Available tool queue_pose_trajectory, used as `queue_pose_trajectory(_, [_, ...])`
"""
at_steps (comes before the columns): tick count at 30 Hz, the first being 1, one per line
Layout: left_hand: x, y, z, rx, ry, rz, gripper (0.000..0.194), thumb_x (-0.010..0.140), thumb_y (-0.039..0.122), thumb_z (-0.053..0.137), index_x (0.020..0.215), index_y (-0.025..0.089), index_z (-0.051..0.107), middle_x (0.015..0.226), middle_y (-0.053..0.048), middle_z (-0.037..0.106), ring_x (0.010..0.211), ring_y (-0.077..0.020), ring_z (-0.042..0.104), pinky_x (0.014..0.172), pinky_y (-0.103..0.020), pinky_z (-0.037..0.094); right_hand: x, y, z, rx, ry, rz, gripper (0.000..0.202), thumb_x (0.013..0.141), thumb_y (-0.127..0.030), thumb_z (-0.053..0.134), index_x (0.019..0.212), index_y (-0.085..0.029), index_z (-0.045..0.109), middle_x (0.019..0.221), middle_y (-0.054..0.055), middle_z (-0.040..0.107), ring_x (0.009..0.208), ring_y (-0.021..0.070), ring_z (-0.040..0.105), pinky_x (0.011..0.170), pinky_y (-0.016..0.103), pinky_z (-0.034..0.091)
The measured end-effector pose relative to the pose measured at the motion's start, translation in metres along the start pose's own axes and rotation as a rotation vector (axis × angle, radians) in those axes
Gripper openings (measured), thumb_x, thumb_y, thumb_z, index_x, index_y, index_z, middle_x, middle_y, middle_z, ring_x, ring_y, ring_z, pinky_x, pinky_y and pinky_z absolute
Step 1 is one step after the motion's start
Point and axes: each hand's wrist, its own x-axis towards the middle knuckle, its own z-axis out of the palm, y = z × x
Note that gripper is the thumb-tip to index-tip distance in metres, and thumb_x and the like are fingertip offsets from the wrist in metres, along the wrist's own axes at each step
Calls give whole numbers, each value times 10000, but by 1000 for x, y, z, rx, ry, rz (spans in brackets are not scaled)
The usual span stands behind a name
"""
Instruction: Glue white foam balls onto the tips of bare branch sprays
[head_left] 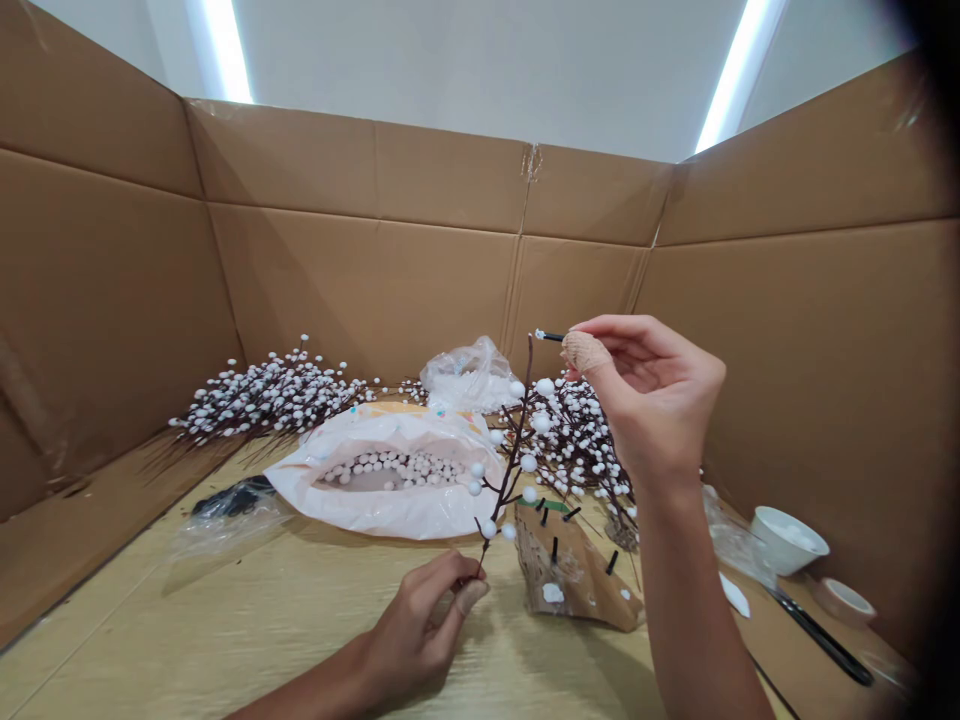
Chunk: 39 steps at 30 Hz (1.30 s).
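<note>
My left hand (439,615) pinches the lower end of a brown berry branch (512,460) upright over the table. White foam balls sit along its twigs; its top tip is bare. Beside that tip, my right hand (637,385) holds a short black stick (553,337) level between thumb and fingers. A dab of white paste shows on the stick's left end, very close to the branch tip; whether they touch I cannot tell. Tan tape wraps a digit of my right hand. Behind the branch lies an open white bag (375,520) of white foam balls (409,468).
A cardboard block (577,575) with several black sticks stands right of centre. Bundles of white-berry branches (262,395) lie at the back. At right are a white bowl (772,535), a tape roll (847,598) and a black-handled knife (825,640). Cardboard walls (435,280) surround the table.
</note>
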Motion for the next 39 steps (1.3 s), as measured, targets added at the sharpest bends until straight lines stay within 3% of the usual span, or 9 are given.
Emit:
queue_pose_trajectory(8, [4,4,-2,-8,-1,-5,129,928,169,434,882,157,554,762,-52,614,686,-137,570,632,-224,442,0,1,-2,73,-4,-16,90,781,-188,670,843,-253,676,788,7,694,672,141,660,615,287,567])
queue_pose_trajectory(24, [0,2,-2,-39,-31,-54,127,924,171,411,938,164,537,768,-44,596,684,-141,551,630,-232,443,0,3,-3,87,-74,0,87,784,-151,644,842,-211,668,791,5,689,691,130,671,645,271,578])
queue_pose_trajectory(39, [-2,2,-1,-80,-44,-108,131,945,199,405,957,167,531,761,-36,583,662,-128,536,609,-232,439,4,5,-8,77,-79,33,75,743,-169,676,804,-212,670,764,8,692,657,131,670,607,268,579])
